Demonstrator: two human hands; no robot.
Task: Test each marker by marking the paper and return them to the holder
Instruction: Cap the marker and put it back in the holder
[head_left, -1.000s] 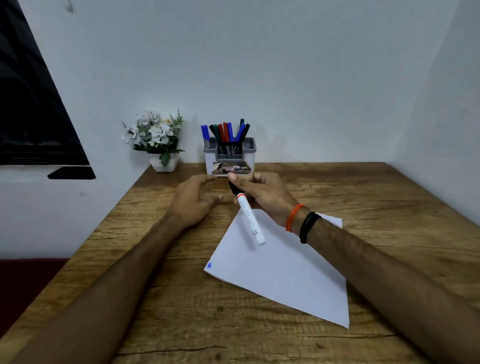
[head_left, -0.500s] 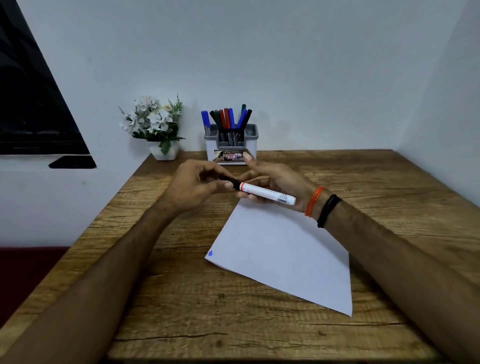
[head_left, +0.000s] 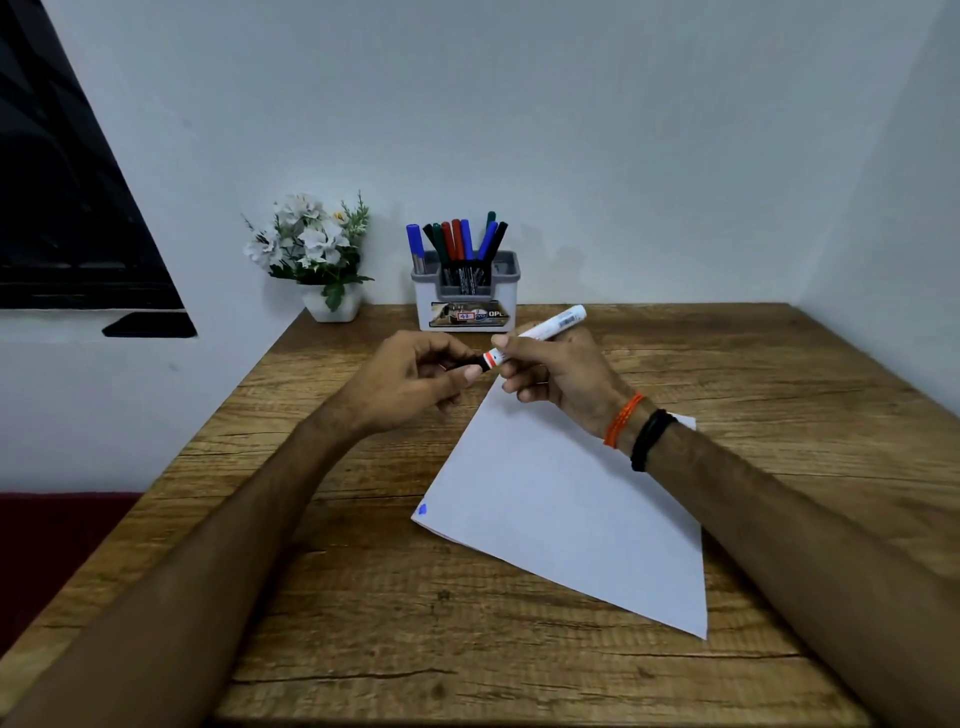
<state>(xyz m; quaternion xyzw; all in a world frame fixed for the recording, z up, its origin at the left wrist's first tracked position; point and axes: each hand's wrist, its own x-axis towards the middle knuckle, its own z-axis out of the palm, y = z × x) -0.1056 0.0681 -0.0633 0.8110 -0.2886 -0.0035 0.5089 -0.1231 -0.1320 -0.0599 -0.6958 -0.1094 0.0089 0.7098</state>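
A grey-and-white plastic marker holder (head_left: 465, 296) stood at the back edge of the brown wood-grain worktop (head_left: 363, 597), against the pale wall. It held a cluster of capped markers (head_left: 460, 241), blue, black, green and red, standing upright or leaning; one blue one stood apart in the holder's left compartment. Just left of the holder, a small white pot of white artificial flowers (head_left: 318, 254) sat at the worktop's back left corner.

A white sheet of paper (head_left: 566, 514) lay turned at an angle right of the middle of the worktop, with a small blue mark (head_left: 422, 509) near its left corner. The front and left parts of the worktop were bare, as was the strip along the right wall. The left edge dropped off toward a dark red surface below.

Both hands were raised above the far corner of the paper, in front of the holder. The right hand (head_left: 556, 371) gripped a white-barrelled marker with an orange band (head_left: 540, 330), its fingers (head_left: 511, 387) curled closed around the barrel, the rear end pointing up and to the right. The left hand (head_left: 402, 382) pinched the marker's black cap (head_left: 475, 364) between thumb and fingers, narrowly closed on it. Whether the cap was seated or partly pulled off could not be told. An orange thread bracelet (head_left: 622, 420) and a black band (head_left: 649, 439) circled the right wrist.
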